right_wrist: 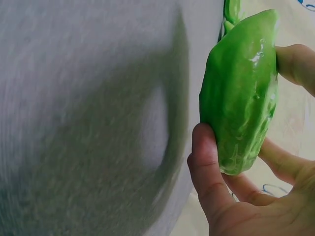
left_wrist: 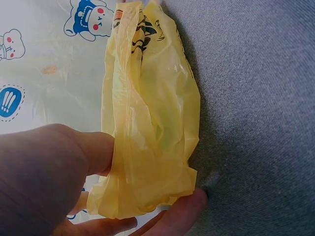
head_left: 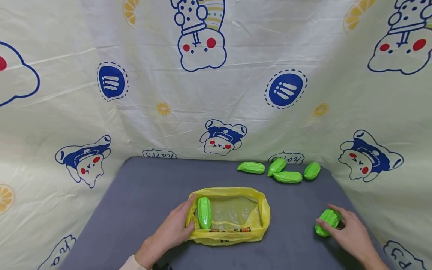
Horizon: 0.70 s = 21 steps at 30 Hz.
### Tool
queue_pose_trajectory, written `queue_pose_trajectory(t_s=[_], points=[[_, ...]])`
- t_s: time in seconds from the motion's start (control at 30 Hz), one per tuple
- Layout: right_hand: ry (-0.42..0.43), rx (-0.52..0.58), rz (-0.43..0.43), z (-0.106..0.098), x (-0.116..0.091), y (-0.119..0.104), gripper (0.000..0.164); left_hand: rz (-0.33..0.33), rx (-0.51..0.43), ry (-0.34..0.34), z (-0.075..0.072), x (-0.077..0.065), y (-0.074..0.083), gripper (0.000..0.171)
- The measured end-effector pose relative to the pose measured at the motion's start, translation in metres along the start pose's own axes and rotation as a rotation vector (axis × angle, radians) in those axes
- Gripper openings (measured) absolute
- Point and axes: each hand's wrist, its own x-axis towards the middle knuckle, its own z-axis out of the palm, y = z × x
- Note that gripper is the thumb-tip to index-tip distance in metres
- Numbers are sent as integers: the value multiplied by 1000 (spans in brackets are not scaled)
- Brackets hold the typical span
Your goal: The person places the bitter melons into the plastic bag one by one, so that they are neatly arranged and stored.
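My left hand [head_left: 173,225] holds the left end of a yellow plastic bag [head_left: 233,239], its mouth spread wide. In the left wrist view, the thumb presses one side of the bag [left_wrist: 167,98] while fingers lie at its lower end. Inside the bag, along its left side, rests one green ridged bitter melon [head_left: 204,213]. Off to the right, my right hand [head_left: 352,232] grips another bitter melon [head_left: 328,222]. The right wrist view shows this melon [right_wrist: 241,93] raised off the cloth, between thumb and fingers, with a shadow beside it.
Several more bitter melons [head_left: 287,177] lie along the back right of the grey table [head_left: 152,187]. Behind and at both sides hangs a pale printed sheet [head_left: 236,93] with bears and orange slices.
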Motion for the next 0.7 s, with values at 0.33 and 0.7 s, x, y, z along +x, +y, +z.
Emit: queue_pose_trajectory(t_s=[0.33, 0.7], points=[[40, 27, -86, 3, -12, -27, 109, 5, 7, 6, 0, -1, 1, 90], [102, 115, -220, 11, -23, -68, 96, 36, 8, 29, 0, -1, -1, 89]])
